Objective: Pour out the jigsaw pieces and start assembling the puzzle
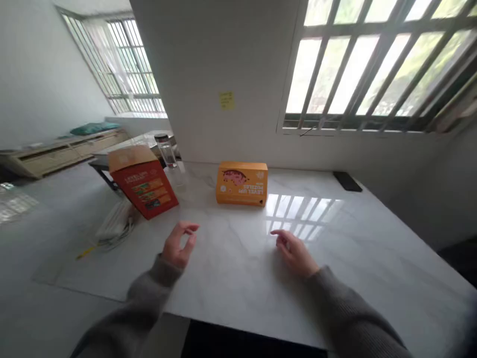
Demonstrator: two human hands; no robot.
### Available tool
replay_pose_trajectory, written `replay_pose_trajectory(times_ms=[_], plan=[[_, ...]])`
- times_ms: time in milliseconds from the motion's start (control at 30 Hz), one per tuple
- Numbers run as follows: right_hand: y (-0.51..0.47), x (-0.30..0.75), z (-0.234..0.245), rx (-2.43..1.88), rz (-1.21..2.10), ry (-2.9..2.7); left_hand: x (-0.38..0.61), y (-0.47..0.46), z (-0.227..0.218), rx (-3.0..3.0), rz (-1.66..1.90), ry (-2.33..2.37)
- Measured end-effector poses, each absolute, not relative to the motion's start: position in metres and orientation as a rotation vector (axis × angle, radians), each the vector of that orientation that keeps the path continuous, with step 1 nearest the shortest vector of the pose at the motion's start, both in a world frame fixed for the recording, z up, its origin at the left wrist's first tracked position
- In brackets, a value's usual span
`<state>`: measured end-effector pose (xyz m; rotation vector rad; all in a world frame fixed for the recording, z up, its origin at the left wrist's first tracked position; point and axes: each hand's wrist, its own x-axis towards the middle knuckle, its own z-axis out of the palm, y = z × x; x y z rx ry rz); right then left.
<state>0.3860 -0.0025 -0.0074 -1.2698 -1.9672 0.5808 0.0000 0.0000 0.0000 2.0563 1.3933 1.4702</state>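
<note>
My left hand (180,244) hovers over the white marbled table (231,278), thumb and fingers curved apart with nothing between them. To the right, my right hand (294,252) is held near the tabletop, its index finger stretched out and the others loosely bent, also without anything in it. Beyond both hands an orange puzzle box (242,184) stands close to the wall, its printed lettering upside down to me. A red box (145,186) with a brown cardboard top stands tilted in view beyond my left hand. Neither hand touches a box.
A clear bottle with a dark lid (166,150) stands behind the red box. A white power strip with cables (115,223) lies at the left. A black phone (347,181) rests at the far right. A yellow note (226,100) is stuck to the wall beside the barred window (357,74).
</note>
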Motion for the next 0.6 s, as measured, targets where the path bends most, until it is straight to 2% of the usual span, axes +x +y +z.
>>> replay_pose_trajectory(times_ms=[267,600], plan=[[0.014,0.385,-0.016,-1.204,0.471,-1.928,0.06,0.176,-0.018,1.431,1.622,1.549],[0.12,0.373,-0.029,-1.267,0.563,-1.612,0.09,0.214,-0.028,1.229,1.525,1.561]])
